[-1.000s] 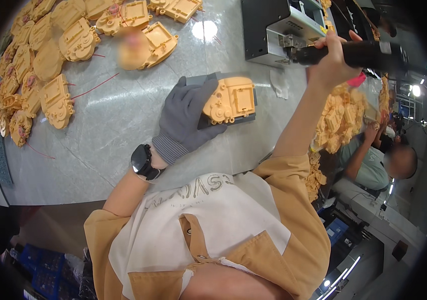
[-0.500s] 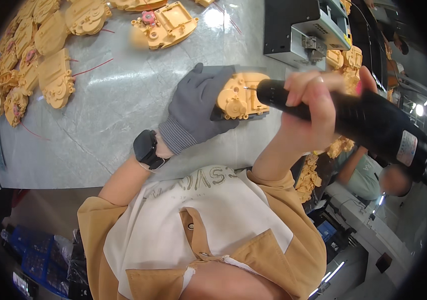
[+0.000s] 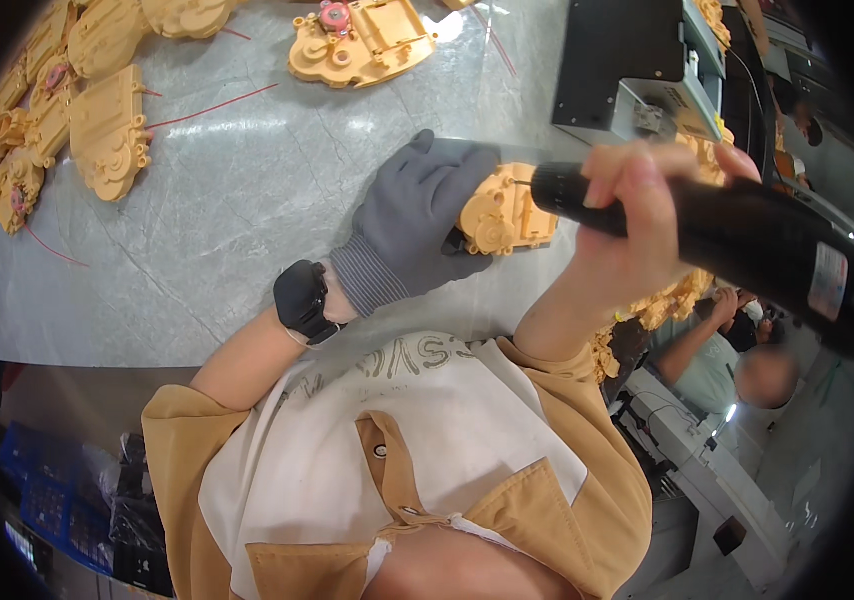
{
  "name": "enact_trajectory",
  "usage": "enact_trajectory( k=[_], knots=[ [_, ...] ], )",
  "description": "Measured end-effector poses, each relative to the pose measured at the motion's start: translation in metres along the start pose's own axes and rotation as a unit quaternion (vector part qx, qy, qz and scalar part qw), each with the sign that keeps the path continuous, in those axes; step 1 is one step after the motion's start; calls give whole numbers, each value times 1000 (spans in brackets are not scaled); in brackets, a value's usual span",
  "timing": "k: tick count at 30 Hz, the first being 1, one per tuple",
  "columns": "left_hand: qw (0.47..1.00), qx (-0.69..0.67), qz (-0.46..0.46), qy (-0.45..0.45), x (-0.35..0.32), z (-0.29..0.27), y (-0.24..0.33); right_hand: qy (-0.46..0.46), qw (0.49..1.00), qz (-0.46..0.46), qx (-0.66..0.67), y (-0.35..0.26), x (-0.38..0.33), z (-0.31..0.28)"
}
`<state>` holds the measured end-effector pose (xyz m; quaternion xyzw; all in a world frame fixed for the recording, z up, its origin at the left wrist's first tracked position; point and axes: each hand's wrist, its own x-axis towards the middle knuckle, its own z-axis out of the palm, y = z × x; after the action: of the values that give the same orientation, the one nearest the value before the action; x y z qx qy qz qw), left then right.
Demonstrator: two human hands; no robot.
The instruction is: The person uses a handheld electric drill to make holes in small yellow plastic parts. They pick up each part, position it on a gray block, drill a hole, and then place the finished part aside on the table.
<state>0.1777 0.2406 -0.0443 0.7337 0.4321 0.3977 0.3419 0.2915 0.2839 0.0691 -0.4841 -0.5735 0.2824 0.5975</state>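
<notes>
While the gloved left hand (image 3: 417, 212) grips the yellow housing (image 3: 502, 212) toward the front edge of the desk (image 3: 217, 260), the right hand (image 3: 642, 205), clasping the black power driver (image 3: 747, 230), should hold its bit (image 3: 522, 183) square, pressing evenly.

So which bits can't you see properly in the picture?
All in the head view:
Yellow part, left side: hidden by the gloved left hand.
Tip of the black tool: too small to tell whether it touches the part.
Tool's grip: partly covered by the right hand.
Black box, top: cut off by the upper edge.
</notes>
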Motion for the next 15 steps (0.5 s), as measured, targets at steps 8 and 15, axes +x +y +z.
enact_trajectory(
  k=[8, 15],
  knots=[
    [1000, -2, -1, 1, -2, 6, -6, -30, 986, -65, 150, 6, -3, -12],
    [1000, -10, -1, -7, 2, 2, -3, -43, 985, -37, 163, 9, 0, -19]
  ],
)
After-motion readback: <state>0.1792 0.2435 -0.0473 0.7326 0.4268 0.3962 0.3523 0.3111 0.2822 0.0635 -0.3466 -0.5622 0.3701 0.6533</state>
